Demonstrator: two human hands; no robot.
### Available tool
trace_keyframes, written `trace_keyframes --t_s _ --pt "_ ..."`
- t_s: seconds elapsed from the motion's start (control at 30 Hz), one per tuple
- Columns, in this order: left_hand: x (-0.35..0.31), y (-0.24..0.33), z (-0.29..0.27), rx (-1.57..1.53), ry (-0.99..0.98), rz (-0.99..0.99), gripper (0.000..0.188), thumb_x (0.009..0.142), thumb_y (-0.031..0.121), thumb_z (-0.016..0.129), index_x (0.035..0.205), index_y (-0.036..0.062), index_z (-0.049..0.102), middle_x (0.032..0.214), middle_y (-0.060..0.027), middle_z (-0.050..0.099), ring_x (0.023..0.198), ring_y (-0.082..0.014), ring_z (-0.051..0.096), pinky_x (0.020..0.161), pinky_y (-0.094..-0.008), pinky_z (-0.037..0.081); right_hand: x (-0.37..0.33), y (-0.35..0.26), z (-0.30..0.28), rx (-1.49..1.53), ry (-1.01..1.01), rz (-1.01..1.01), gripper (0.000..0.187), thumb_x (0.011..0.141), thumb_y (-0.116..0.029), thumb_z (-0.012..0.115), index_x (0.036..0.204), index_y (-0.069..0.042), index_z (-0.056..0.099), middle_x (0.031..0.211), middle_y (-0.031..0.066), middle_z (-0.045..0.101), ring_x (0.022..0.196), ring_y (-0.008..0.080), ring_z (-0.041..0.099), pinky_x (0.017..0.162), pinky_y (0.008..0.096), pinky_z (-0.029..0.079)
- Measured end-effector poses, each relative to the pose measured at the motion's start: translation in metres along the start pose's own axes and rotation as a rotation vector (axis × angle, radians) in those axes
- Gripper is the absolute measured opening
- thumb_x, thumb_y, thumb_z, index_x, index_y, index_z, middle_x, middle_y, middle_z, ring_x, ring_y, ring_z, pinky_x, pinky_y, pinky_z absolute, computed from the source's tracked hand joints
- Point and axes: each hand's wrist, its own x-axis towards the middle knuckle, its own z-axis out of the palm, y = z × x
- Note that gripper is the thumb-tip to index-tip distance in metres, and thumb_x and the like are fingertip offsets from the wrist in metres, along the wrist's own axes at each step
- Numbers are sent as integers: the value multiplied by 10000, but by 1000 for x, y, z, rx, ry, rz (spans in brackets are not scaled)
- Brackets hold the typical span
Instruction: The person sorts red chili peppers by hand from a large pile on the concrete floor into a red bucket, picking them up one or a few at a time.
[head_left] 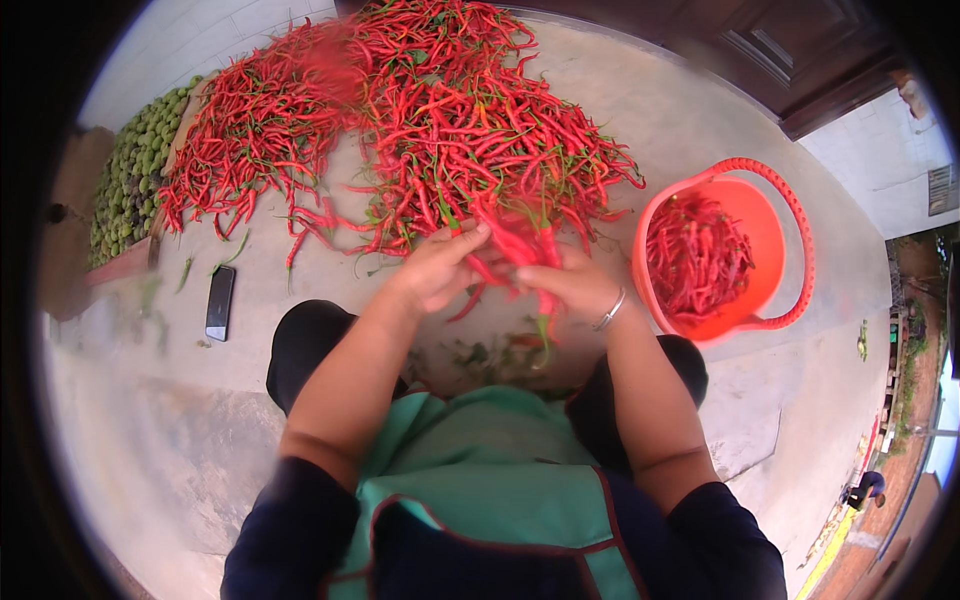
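Note:
My left hand (440, 268) is closed around red chili peppers, its thumb laid along the near side. Beside it, my right hand (575, 285) grips more red chili peppers (545, 270), their green stems pointing both up and down. Both hands meet over the front edge of a large pile of long red chili peppers (470, 130) spread on the floor. Part of the held bunch is smeared, so single peppers are hard to tell apart. A bracelet circles my right wrist.
An orange-red basket (775, 235) with a looped handle stands to the right, partly filled with red peppers (697, 258). A dark phone (220, 303) lies at left. Green round fruits (135, 175) are heaped far left. Plucked green bits (475, 355) litter the floor between my knees. A dark door (770, 50) stands behind.

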Motion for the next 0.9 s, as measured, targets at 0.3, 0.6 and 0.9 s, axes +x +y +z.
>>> trace_keyframes --t_s 0.3,0.6,0.9 --pt "4 -19 -6 114 181 12 276 914 224 490 1128 50 499 1091 -87 570 1010 -200 549 876 -381 450 19 26 6 -91 191 -122 247 817 -184 605 986 -7 573 838 26 600 748 91 544 660 262 453" --pt "8 -33 -11 64 154 44 257 893 229 534 1090 64 532 1019 -64 599 909 -170 588 805 -329 483 21 31 6 -131 150 -15 233 852 -255 578 910 -29 588 726 20 583 607 81 519 548 242 434" --pt "5 -26 5 116 322 151 267 859 196 594 1074 47 539 956 -72 619 838 -158 608 737 -308 497 23 30 10 -111 162 49 255 843 -295 587 868 -41 570 686 10 557 542 89 499 496 237 417"
